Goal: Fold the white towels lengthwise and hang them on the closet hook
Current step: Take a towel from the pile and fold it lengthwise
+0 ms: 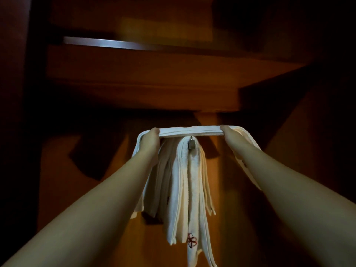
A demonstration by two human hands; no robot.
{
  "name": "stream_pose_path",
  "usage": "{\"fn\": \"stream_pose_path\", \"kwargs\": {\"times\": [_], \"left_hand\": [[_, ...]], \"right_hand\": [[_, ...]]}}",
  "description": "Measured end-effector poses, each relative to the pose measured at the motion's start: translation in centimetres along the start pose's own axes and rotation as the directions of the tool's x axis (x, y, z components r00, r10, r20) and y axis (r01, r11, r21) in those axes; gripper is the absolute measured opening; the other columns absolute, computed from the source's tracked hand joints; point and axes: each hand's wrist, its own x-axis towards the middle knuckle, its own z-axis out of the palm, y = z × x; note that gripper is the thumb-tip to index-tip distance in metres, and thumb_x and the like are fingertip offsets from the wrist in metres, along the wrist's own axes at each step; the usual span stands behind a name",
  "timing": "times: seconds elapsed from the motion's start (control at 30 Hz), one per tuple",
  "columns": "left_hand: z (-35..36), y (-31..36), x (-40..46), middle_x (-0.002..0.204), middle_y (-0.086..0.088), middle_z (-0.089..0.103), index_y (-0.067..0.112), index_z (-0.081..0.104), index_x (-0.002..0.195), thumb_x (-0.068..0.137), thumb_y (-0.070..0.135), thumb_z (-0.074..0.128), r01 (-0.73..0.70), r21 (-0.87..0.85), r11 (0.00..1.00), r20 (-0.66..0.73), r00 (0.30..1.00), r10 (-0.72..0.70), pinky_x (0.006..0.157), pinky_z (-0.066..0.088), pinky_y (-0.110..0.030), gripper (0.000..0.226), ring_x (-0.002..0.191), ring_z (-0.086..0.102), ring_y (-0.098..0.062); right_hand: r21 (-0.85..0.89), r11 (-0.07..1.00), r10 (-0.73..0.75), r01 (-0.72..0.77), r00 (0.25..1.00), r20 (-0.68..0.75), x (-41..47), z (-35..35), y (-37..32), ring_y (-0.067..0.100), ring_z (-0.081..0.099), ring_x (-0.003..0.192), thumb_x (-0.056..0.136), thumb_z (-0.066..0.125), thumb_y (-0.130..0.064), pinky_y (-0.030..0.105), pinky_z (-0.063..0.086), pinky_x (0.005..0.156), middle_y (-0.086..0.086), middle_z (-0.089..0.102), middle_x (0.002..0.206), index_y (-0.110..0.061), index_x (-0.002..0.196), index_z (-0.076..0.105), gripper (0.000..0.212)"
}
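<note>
Both hands, left (152, 137) and right (229, 134), grip the folded towel (189, 131) taut above the crowded hook (191, 144), so it could slide off those hung towels (185, 189).

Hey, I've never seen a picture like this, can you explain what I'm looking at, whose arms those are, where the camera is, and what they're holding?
There is no machine here. The camera sits on a person's head and looks forward and down, so the two bare arms reaching away from you are the wearer's own.

They reach into a dim wooden closet. The left hand and right hand each grip one end of a folded white towel, stretched level between them, its ends drooping past the fingers.

Just under it, a small metal hook sticks out. Other white towels already hang from it in long folds; one has a red emblem near its lower end.

The held towel sits just above the hook, seemingly not on it yet.
</note>
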Motion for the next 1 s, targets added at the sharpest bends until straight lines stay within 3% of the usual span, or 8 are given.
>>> {"fn": "stream_pose_path", "kwargs": {"times": [0.23,0.37,0.43,0.53,0.6,0.73,0.87,1.0], "left_hand": [[-1.8,-0.6,0.5,0.085,-0.004,0.061,0.022,0.060,0.083,0.087,0.041,0.065,-0.099,0.043,0.994,-0.250,0.962,0.106,0.057,0.038,-0.027,0.020,0.075,0.057,-0.015],[-3.3,-2.3,-0.4,0.085,-0.005,0.066,0.023,0.065,0.097,0.087,0.049,0.060,-0.140,0.192,0.971,-0.316,0.928,0.197,0.061,0.041,-0.028,0.028,0.076,0.061,-0.018],[-3.2,-4.1,-1.5,0.084,-0.010,0.072,0.023,0.064,0.100,0.089,0.051,0.057,-0.061,0.090,0.994,-0.268,0.960,0.083,0.063,0.049,-0.028,0.031,0.076,0.069,-0.024],[-1.9,-7.2,-3.1,0.063,-0.003,0.074,0.021,0.064,0.096,0.095,0.046,0.050,0.066,-0.005,0.998,-0.152,0.986,-0.066,0.050,0.051,-0.021,0.029,0.056,0.072,-0.014],[-0.8,-9.0,-4.2,0.067,-0.007,0.075,0.017,0.067,0.097,0.097,0.039,0.049,0.125,-0.084,0.989,-0.049,0.990,-0.129,0.046,0.053,-0.023,0.029,0.057,0.073,-0.018],[1.6,-11.2,-4.7,0.088,-0.019,0.076,0.003,0.074,0.104,0.099,0.033,0.045,0.153,-0.096,0.983,-0.004,0.988,-0.154,0.057,0.057,-0.031,0.043,0.075,0.074,-0.029],[3.4,-11.6,-5.1,0.094,-0.020,0.076,0.003,0.072,0.112,0.101,0.034,0.037,0.184,-0.184,0.965,0.005,0.982,-0.187,0.065,0.058,-0.033,0.047,0.083,0.072,-0.031],[4.2,-12.0,-5.6,0.099,-0.019,0.076,0.004,0.070,0.117,0.099,0.031,0.040,0.191,-0.265,0.945,0.021,0.981,-0.192,0.086,0.058,-0.042,0.044,0.094,0.072,-0.033]], "right_hand": [[0.057,0.998,-0.033,0.024,0.987,0.155,0.5,2.6,0.7,0.029,0.044,0.137,0.100,0.042,-0.056,0.039,0.032,0.109,0.013,0.047,0.151,-0.013,0.147,0.047,0.064],[0.110,0.994,-0.026,0.001,0.974,0.225,0.0,4.0,1.2,0.029,0.048,0.133,0.100,0.040,-0.055,0.041,0.035,0.110,0.013,0.050,0.146,-0.014,0.145,0.048,0.062],[0.148,0.988,0.011,-0.043,0.977,0.212,0.0,4.5,2.0,0.029,0.054,0.121,0.101,0.037,-0.055,0.041,0.040,0.104,0.015,0.058,0.133,-0.012,0.139,0.052,0.059],[0.202,0.975,0.067,-0.092,0.990,0.127,-1.1,5.2,4.1,0.015,0.053,0.078,0.102,0.033,-0.052,0.030,0.040,0.070,0.003,0.058,0.086,-0.020,0.100,0.058,0.041],[0.223,0.967,0.094,-0.125,0.985,0.147,-2.1,6.2,5.5,0.021,0.059,0.081,0.100,0.031,-0.052,0.033,0.047,0.072,0.007,0.063,0.086,-0.022,0.090,0.059,0.042],[0.379,0.902,0.131,-0.204,0.969,0.211,-3.9,7.8,6.7,0.032,0.068,0.102,0.097,0.032,-0.053,0.051,0.051,0.101,0.015,0.072,0.104,-0.016,0.113,0.067,0.054],[0.497,0.828,0.145,-0.259,0.955,0.257,-4.6,9.2,7.6,0.026,0.076,0.078,0.096,0.037,-0.048,0.038,0.061,0.077,0.010,0.078,0.084,-0.015,0.099,0.075,0.050],[0.565,0.764,0.174,-0.312,0.942,0.285,-5.3,10.3,7.7,0.029,0.074,0.084,0.097,0.037,-0.043,0.035,0.057,0.071,0.010,0.078,0.082,-0.014,0.098,0.075,0.048]]}}
